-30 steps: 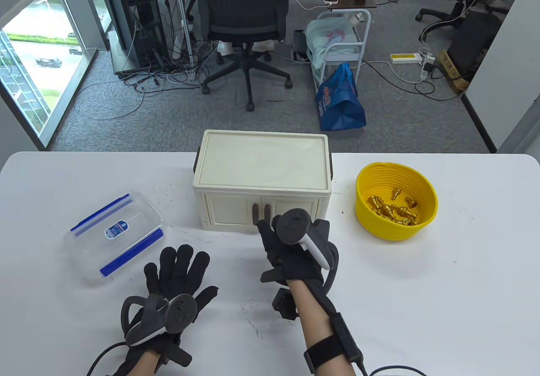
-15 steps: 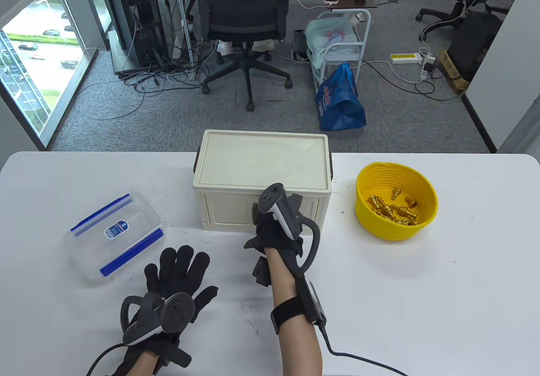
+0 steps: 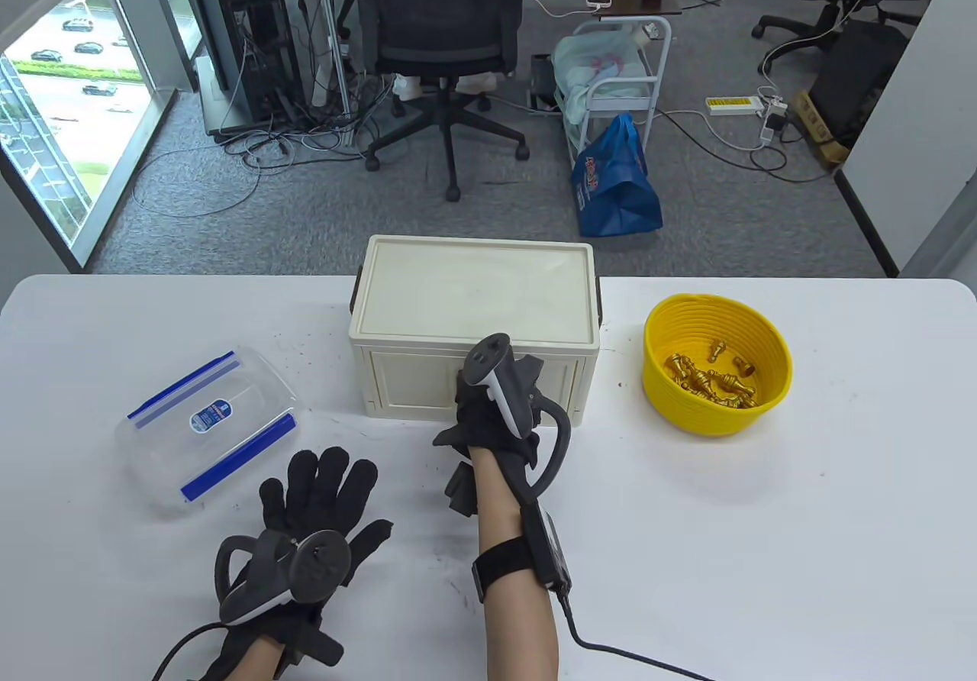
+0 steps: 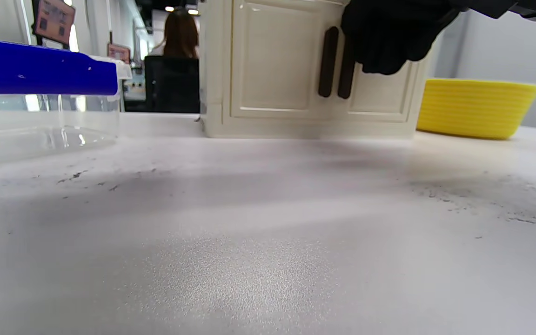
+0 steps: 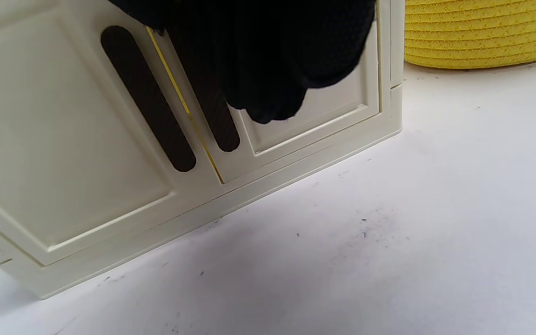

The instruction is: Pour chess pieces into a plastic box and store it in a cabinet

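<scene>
Sitting at the back middle of the worktop (image 3: 763,559): the cream cabinet (image 3: 473,292), doors facing the person and seemingly closed, so presumably needing opening before anything goes inside. Reaching into the door front: the right hand (image 3: 496,414), gloved fingers (image 5: 268,60) over the right-hand dark handle (image 5: 212,116) in the right wrist view, the left-hand handle (image 5: 147,102) left bare beside it. Fingers curled toward the door, yet impossible to tell whether actually gripping the handle or only touching it. Likely aim: pulling the right door open to ready the storage space.

Lying flat on the worktop near the front edge: the left hand (image 3: 320,513), fingers spread apart, holding nothing, seemingly parked until needed. Just beyond it on the left: the plastic box (image 3: 206,429), clear, blue-clipped lid on, nothing inside as far as visible. Over to the right of the cabinet, well apart from the box: the yellow basket (image 3: 717,406) with the gold chess pieces (image 3: 710,379) heaped in it, not yet poured.

Compared with one second earlier: right hand moved forward and up from the bare worktop in front of the cabinet to the door itself, forearm stretched further in and tracker turned more upright. Left hand, box, basket and cabinet unchanged in position.
</scene>
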`<state>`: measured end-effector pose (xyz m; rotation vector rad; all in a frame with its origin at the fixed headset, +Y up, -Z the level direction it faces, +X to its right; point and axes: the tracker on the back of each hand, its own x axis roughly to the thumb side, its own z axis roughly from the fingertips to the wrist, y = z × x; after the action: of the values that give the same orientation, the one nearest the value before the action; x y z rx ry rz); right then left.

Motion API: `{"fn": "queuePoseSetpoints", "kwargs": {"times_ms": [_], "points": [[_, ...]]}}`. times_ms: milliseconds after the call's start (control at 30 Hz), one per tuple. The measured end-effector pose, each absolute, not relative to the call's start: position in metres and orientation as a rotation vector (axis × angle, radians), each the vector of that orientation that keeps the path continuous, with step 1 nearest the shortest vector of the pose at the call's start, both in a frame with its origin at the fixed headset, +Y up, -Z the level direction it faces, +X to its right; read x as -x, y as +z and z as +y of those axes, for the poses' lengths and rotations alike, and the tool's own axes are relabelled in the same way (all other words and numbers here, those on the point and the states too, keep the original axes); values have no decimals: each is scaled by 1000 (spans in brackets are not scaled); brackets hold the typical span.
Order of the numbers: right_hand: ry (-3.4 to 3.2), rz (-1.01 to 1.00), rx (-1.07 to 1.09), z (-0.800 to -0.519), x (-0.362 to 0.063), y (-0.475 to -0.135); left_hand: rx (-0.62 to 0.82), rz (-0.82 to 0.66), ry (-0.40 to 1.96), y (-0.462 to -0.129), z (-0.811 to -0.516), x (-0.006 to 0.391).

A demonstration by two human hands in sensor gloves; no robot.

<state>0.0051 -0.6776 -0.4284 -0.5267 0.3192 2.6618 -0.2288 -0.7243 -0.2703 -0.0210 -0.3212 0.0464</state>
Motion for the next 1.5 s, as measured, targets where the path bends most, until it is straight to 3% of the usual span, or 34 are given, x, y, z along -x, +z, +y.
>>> {"fn": "queuePoseSetpoints", "kwargs": {"times_ms": [233, 533, 800, 1133, 1500], "points": [[2684, 355, 411, -676, -18, -411, 38, -312, 47, -272, -725, 231], [2647, 373, 200, -679, -65, -363, 53, -289, 32, -273, -725, 233], [2651, 147, 194, -681, -108, -331, 69, -266, -8, -272, -723, 232], [2453, 198, 200, -692, -155, -325, 93, -245, -36, -273, -725, 231], [2369, 227, 217, -698, -172, -326, 104, -248, -40, -274, -725, 230]]}}
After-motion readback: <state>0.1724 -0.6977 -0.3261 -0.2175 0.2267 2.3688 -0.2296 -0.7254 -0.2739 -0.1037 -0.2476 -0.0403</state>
